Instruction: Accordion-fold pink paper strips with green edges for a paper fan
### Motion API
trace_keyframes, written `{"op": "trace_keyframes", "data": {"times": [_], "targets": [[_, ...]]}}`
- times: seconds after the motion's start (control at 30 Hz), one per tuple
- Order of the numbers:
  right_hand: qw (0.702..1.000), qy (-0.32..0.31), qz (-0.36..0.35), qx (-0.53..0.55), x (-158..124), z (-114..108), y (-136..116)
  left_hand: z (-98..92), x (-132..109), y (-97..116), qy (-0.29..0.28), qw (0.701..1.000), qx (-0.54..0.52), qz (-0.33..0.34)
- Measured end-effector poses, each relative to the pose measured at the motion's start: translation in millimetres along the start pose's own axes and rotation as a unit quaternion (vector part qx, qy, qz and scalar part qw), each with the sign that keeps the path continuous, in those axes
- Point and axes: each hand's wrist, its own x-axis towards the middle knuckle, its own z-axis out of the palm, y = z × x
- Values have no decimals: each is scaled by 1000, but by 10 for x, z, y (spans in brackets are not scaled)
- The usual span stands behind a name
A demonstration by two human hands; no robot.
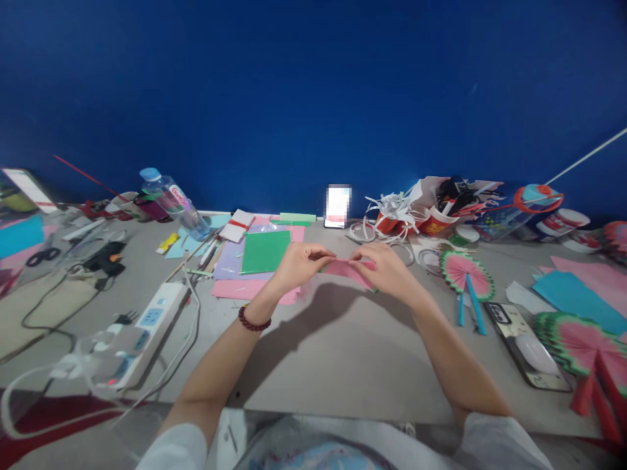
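Left hand (pixel 298 262), right hand (pixel 388 270) pinch pink paper (pixel 349 268) near green sheet (pixel 264 252), fan (pixel 465 274).

We see matt pink paper (pixel 349 267) and a dull, smooth grey table (pixel 343 352). The bottle (pixel 174 202) looks clear, glossy plastic — the power strip (pixel 151 320), smooth white plastic.

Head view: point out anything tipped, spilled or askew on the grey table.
The clear plastic water bottle with a blue cap leans tilted at the back left, not upright. White paper strips spill in a tangle from the red paper cups at the back.
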Motion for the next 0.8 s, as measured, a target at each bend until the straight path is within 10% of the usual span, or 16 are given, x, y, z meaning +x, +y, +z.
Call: {"op": "trace_keyframes", "data": {"times": [0.33, 0.8], "targets": [[992, 14, 48, 112, 25, 156, -56, 45, -23, 39, -38, 998, 39, 37], [963, -78, 146, 215, 11, 34, 92, -83, 142, -216, 108, 988, -106, -18]]}}
